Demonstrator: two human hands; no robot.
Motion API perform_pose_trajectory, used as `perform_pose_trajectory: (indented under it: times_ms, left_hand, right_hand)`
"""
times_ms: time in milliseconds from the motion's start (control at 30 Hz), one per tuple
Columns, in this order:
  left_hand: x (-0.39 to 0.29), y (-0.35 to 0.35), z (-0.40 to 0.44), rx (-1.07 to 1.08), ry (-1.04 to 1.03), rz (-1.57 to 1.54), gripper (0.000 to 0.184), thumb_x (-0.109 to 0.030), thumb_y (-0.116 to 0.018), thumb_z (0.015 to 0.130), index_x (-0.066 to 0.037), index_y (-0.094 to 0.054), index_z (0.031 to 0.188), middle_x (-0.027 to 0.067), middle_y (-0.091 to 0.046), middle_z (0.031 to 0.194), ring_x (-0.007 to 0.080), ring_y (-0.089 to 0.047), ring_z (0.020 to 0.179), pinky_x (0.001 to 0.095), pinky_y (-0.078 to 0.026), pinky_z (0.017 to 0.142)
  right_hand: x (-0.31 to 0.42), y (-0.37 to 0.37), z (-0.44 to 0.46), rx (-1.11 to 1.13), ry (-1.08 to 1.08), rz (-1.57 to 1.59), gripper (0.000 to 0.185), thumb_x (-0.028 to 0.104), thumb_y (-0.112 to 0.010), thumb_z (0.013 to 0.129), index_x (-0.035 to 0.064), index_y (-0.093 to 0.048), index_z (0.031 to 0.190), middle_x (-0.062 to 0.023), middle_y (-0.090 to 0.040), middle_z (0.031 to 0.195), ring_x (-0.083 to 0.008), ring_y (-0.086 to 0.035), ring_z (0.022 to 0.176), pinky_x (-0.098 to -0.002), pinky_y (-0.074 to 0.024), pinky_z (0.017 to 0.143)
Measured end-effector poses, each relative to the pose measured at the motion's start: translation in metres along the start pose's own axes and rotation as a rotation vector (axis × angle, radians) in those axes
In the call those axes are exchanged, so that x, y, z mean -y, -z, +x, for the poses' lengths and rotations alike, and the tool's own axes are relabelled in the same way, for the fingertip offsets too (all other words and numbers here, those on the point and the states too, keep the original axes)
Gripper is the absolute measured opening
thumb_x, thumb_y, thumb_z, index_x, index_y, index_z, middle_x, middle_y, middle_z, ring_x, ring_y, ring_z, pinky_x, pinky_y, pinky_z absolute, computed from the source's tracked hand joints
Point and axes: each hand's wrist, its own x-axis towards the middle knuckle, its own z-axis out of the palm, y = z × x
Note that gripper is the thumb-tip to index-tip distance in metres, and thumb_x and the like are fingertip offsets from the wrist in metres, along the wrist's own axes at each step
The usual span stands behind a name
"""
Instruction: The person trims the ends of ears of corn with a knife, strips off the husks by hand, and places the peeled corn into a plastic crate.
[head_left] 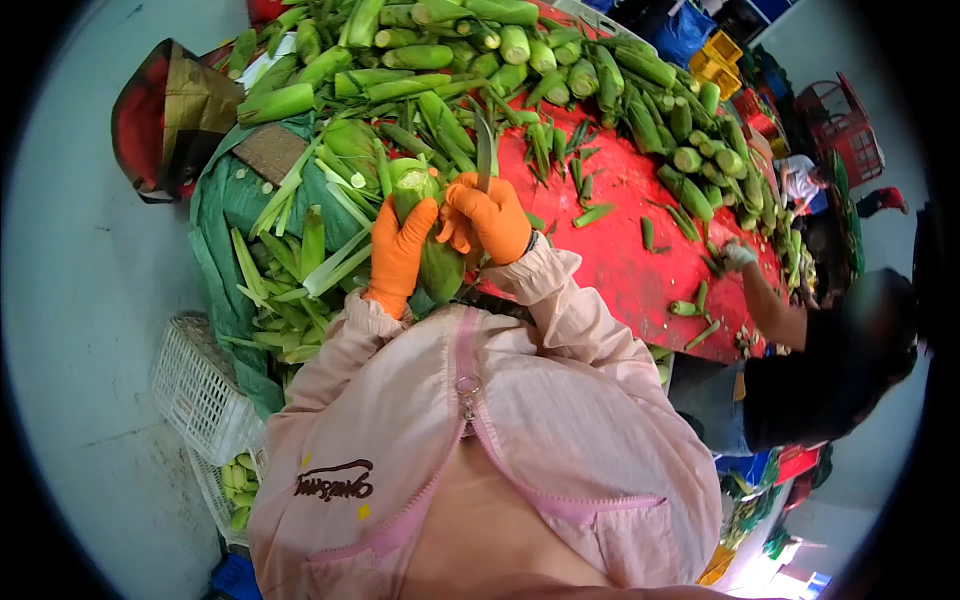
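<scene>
My left hand (pixel 400 250), in an orange glove, is closed round a green ear of corn (pixel 440 272) in its husk. Its pale stalk end points away from me, and the other end hangs toward my jacket. A knife (pixel 485 152) stands blade up in my right hand (pixel 488 218), also orange-gloved, with the handle hidden in the fist. The right fingers are bent close beside the ear; I cannot tell whether they touch it. Husk leaves and stalk pieces (pixel 300 265) lie to the left of my hands.
Unhusked corn (pixel 420 57) is heaped along the far side of the red table (pixel 610 255). A green sack (pixel 215 225) and white crates (pixel 200 385) are at the left. On the right, a co-worker's gloved hand (pixel 738 256) reaches over the table.
</scene>
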Motion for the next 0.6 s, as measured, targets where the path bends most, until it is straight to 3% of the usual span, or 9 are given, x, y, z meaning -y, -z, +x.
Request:
perform_pose_trajectory:
  times_ms: [100,167,200,233,400,467,600]
  left_hand:
    - [0.006,0.009,-0.002,-0.066,-0.038,0.103,0.044,-0.020,-0.073,0.089,-0.001,-0.056,0.125,0.0021,-0.064,0.106,0.0105,-0.058,0.090,0.0250,-0.047,0.081]
    - [0.008,0.017,-0.004,-0.039,-0.027,0.120,0.047,-0.022,-0.076,0.087,-0.001,-0.056,0.124,0.0035,-0.064,0.107,0.0107,-0.059,0.089,0.0251,-0.048,0.080]
    - [0.005,0.017,-0.004,-0.069,-0.066,0.208,0.049,-0.023,-0.076,0.086,0.000,-0.056,0.124,0.0037,-0.064,0.107,0.0109,-0.059,0.089,0.0251,-0.048,0.080]
    - [0.003,0.018,-0.005,-0.101,-0.106,0.297,0.050,-0.023,-0.077,0.085,0.000,-0.056,0.124,0.0039,-0.064,0.107,0.0110,-0.059,0.090,0.0251,-0.048,0.081]
    - [-0.006,0.026,-0.006,-0.107,-0.110,0.082,0.051,-0.025,-0.075,0.087,0.000,-0.055,0.126,0.0037,-0.064,0.108,0.0118,-0.059,0.092,0.0257,-0.048,0.085]
    - [-0.009,0.030,-0.004,-0.077,-0.168,0.126,0.054,-0.035,-0.063,0.095,0.000,-0.051,0.134,0.0059,-0.062,0.118,0.0142,-0.056,0.103,0.0273,-0.044,0.092]
    - [-0.014,0.040,-0.002,-0.123,-0.131,0.032,0.058,-0.043,-0.057,0.098,0.001,-0.050,0.135,0.0080,-0.062,0.119,0.0150,-0.057,0.102,0.0278,-0.045,0.090]
  right_hand:
    - [0.013,-0.009,0.006,0.031,-0.064,-0.023,0.038,0.036,-0.062,0.092,-0.0004,-0.062,0.079,-0.0076,-0.062,0.061,-0.0131,-0.056,0.046,-0.0264,-0.0433,0.042]
    - [0.020,-0.017,0.010,-0.023,-0.156,-0.454,0.041,0.040,-0.066,0.089,0.0001,-0.062,0.080,-0.0081,-0.062,0.061,-0.0104,-0.051,0.044,-0.0238,-0.0389,0.041]
    - [0.023,-0.022,0.010,-0.055,-0.198,-0.489,0.040,0.040,-0.068,0.089,0.0006,-0.064,0.083,-0.0065,-0.062,0.061,-0.0085,-0.050,0.044,-0.0235,-0.0378,0.041]
    - [0.017,-0.022,0.012,-0.051,-0.199,-0.493,0.040,0.040,-0.068,0.089,0.0006,-0.064,0.083,-0.0065,-0.062,0.061,-0.0085,-0.050,0.044,-0.0235,-0.0378,0.041]
    - [-0.010,-0.031,0.018,-0.028,-0.012,-0.220,0.031,0.030,-0.063,0.094,0.0012,-0.064,0.082,-0.0059,-0.061,0.060,-0.0094,-0.052,0.045,-0.0244,-0.0381,0.041]
    - [-0.016,-0.039,0.020,-0.056,0.012,-0.152,0.030,0.028,-0.063,0.094,0.0011,-0.063,0.081,-0.0061,-0.061,0.059,-0.0101,-0.053,0.045,-0.0245,-0.0386,0.041]
    - [-0.025,-0.055,0.017,-0.148,0.151,-0.113,0.026,0.021,-0.062,0.095,0.0002,-0.062,0.079,-0.0068,-0.061,0.060,-0.0118,-0.056,0.047,-0.0248,-0.0411,0.043]
